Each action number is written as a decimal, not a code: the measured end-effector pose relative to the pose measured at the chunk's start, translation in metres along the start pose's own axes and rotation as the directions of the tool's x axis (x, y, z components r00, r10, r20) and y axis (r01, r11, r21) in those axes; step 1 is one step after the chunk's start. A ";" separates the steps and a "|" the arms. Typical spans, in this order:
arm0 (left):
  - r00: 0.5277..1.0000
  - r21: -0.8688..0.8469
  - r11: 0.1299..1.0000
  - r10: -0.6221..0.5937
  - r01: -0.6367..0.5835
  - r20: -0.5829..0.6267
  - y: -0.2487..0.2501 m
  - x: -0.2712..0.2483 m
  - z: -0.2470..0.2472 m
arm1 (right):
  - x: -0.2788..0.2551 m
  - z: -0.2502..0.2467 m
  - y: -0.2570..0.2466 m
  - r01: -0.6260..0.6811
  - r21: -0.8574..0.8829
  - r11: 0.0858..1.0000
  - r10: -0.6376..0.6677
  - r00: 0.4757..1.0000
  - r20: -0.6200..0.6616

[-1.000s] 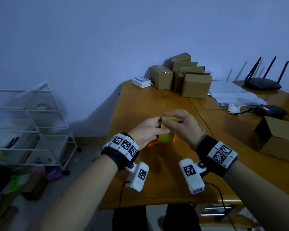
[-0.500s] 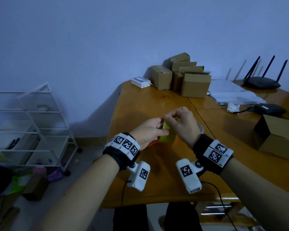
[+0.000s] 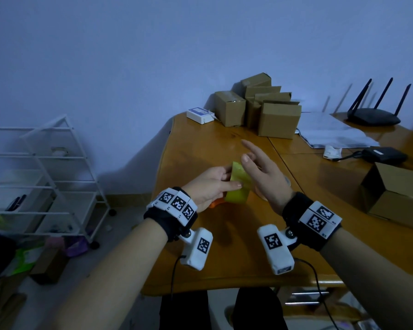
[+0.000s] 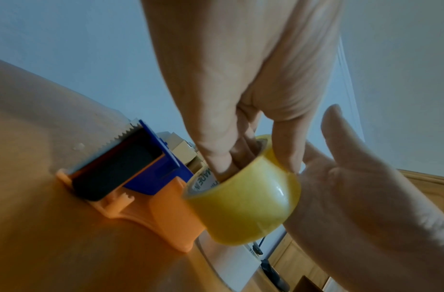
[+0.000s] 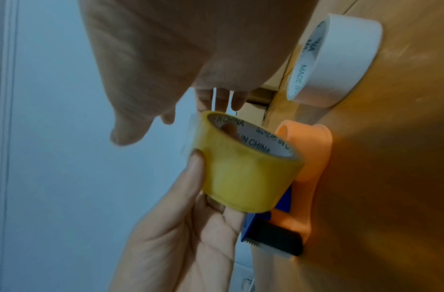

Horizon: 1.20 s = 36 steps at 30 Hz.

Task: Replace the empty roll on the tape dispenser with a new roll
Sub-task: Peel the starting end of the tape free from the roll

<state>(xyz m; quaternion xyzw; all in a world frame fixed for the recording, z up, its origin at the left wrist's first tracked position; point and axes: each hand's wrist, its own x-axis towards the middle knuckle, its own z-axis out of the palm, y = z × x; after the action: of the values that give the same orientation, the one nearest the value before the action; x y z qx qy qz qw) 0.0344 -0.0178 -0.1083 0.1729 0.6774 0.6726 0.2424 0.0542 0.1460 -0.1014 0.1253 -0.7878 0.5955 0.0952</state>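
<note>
Hands split: right hand (image 3: 260,172) has let go, fingers spread.
Left hand (image 3: 210,186) alone grips the new roll (image 3: 239,186), seemingly unmounted beside the dispenser (image 4: 140,189).

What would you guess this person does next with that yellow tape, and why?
Probably lower the yellow tape roll onto the orange dispenser lying on the table. The left hand grips the roll just above it, fingers inside the core, the right hand is open beside it, and the empty core already lies aside.

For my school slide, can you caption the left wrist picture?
A left hand holds a yellow tape roll above an orange-and-blue plastic tape dispenser on a wooden table.
</note>
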 end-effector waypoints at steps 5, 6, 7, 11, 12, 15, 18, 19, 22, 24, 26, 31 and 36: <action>1.000 -0.037 0.999 -0.007 0.006 -0.013 -0.003 -0.001 0.000 | -0.001 -0.003 0.015 -0.098 0.019 0.995 0.097 0.994 0.050; 1.000 -0.028 1.000 -0.008 0.008 -0.005 -0.003 -0.001 0.000 | 0.000 -0.002 0.017 -0.104 0.080 0.991 0.104 0.995 0.014; 1.000 -0.025 1.000 -0.008 0.008 -0.004 -0.003 -0.001 0.000 | 0.002 -0.001 0.019 -0.110 0.155 0.982 0.114 0.993 -0.015; 1.000 -0.054 0.999 -0.005 0.004 -0.012 -0.003 -0.002 0.001 | 0.007 0.003 0.022 -0.086 0.265 0.960 0.107 0.992 -0.067; 1.000 -0.058 0.998 -0.005 0.004 -0.012 -0.004 -0.002 0.001 | 0.006 0.004 0.022 -0.072 0.265 0.962 0.096 0.992 -0.081; 1.000 -0.057 0.998 -0.008 0.007 -0.022 -0.003 -0.002 -0.001 | 0.002 0.007 0.018 -0.019 0.239 0.971 0.052 0.990 -0.131; 1.000 -0.054 0.999 -0.003 0.001 -0.023 -0.001 -0.002 0.000 | -0.001 0.005 0.014 0.037 0.155 0.987 -0.013 0.989 -0.149; 1.000 -0.054 0.999 -0.001 0.000 -0.021 -0.001 -0.001 0.001 | -0.002 0.003 0.014 0.058 0.119 0.991 -0.040 0.987 -0.154; 1.000 -0.049 0.999 -0.001 0.000 -0.027 0.000 0.001 0.002 | -0.002 0.000 0.016 0.100 0.016 0.995 -0.095 0.979 -0.181; 0.999 -0.050 0.999 -0.010 0.008 -0.032 0.001 0.004 0.004 | -0.002 -0.003 0.017 0.109 -0.041 0.993 -0.116 0.970 -0.214; 0.999 -0.050 0.999 -0.016 0.014 -0.032 0.002 0.006 0.006 | -0.002 -0.004 0.017 0.123 -0.078 0.989 -0.138 0.963 -0.232; 0.995 -0.070 0.998 -0.013 0.006 -0.099 0.007 0.010 0.004 | 0.006 -0.002 0.015 0.102 0.026 0.994 -0.093 0.964 -0.249; 0.981 -0.006 1.000 -0.012 0.011 -0.192 0.008 0.012 0.006 | 0.013 -0.005 0.015 0.015 0.115 0.993 0.019 0.958 -0.285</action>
<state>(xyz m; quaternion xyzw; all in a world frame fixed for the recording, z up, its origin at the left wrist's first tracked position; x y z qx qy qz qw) 0.0271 -0.0064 -0.1017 0.1027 0.6971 0.6862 0.1804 0.0369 0.1535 -0.1093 0.0427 -0.7300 0.6522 0.1999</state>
